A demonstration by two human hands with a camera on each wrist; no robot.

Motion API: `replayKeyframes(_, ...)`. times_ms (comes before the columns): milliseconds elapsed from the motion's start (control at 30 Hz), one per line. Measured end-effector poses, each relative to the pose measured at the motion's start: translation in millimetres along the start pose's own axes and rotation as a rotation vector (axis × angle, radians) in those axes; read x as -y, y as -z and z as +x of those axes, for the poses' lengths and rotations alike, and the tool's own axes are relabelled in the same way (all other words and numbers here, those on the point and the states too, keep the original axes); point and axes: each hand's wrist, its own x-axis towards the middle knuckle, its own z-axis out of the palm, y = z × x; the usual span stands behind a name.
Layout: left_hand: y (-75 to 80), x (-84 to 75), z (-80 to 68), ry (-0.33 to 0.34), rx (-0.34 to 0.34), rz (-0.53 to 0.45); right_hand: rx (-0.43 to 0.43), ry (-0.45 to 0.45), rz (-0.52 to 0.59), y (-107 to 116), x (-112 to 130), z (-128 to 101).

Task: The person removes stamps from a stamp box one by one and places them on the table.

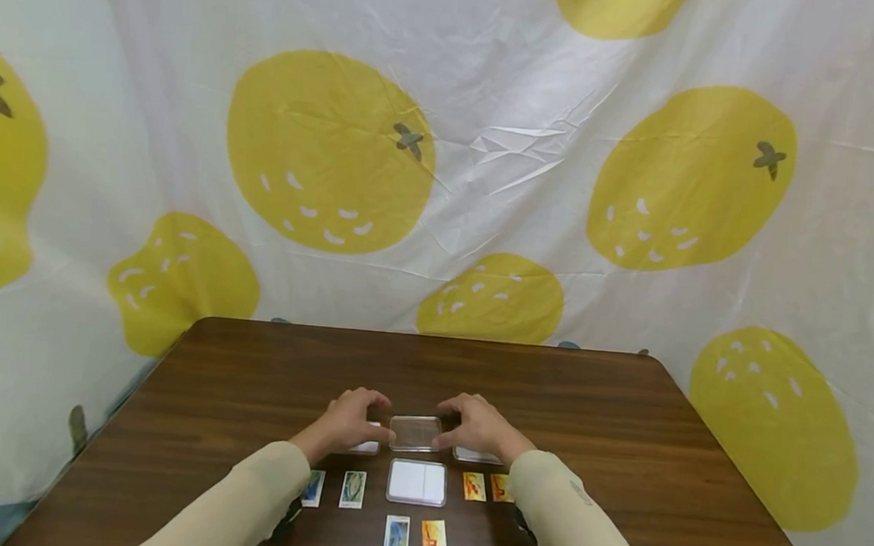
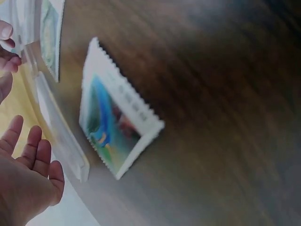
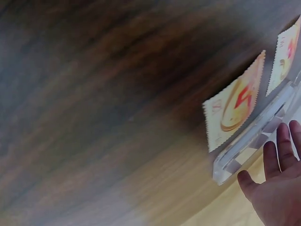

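My left hand (image 1: 350,419) is at the left side of a clear plastic case (image 1: 415,434), its thumb close to the case's edge. On the other side is my right hand (image 1: 478,428), its thumb also close to the edge. Contact of either thumb with the case cannot be made out. Fingers of the left hand (image 2: 28,181) look loosely bent in the left wrist view; those of the right hand (image 3: 280,186) are spread in the right wrist view. A white-filled clear case (image 1: 416,482) lies nearer to me.
Partly hidden cases lie beneath the left hand (image 1: 364,448) and right hand (image 1: 475,456). Blue-green stamps (image 1: 352,490) lie left, orange stamps (image 1: 474,486) right; a blue stamp (image 1: 396,538) and an orange stamp (image 1: 433,538) lie in front. A lemon-patterned cloth (image 1: 487,192) hangs behind the brown table (image 1: 265,379).
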Motion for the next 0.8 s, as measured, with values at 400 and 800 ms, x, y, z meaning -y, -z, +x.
replayKeyframes(400, -10.9, 2.9, 0.0, -0.03, -0.01, 0.07, 0.023, 0.019, -0.05, -6.4, -1.6, 3.5)
replayKeyframes(800, -13.1, 2.1, 2.8, -0.077, 0.012, 0.131, 0.023, 0.033, -0.098, -8.7, 0.1, 2.8)
